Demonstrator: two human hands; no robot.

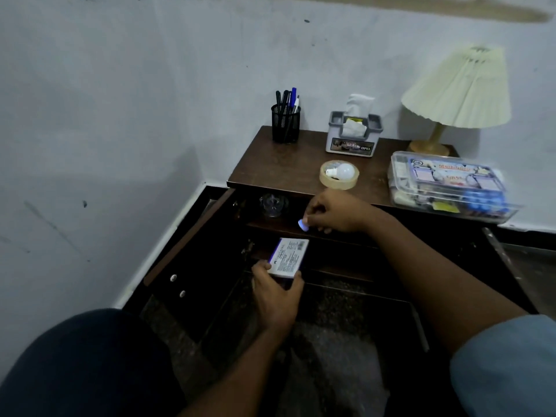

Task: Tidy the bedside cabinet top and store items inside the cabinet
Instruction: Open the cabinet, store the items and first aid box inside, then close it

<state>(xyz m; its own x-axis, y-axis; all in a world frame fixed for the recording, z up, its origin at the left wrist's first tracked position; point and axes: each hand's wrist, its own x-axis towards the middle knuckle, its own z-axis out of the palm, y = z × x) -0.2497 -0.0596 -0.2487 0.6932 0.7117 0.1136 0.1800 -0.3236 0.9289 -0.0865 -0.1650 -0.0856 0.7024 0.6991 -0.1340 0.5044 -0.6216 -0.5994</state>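
Observation:
A dark wooden bedside cabinet [270,164] stands against the wall with its door [186,239] swung open to the left. My left hand [278,296] grips a small white box [288,257] with a purple edge, held in front of the lower shelf. My right hand [334,213] pinches a small white and purple item [302,225] at the front of the upper shelf [270,226]. A clear glass object [273,205] sits on that shelf at the left.
On top stand a black mesh pen holder [285,123], a grey tissue box [354,136], a tape roll [339,175] with a white bulb [341,170] in it, a clear plastic box [445,185] and a pleated lamp [457,91].

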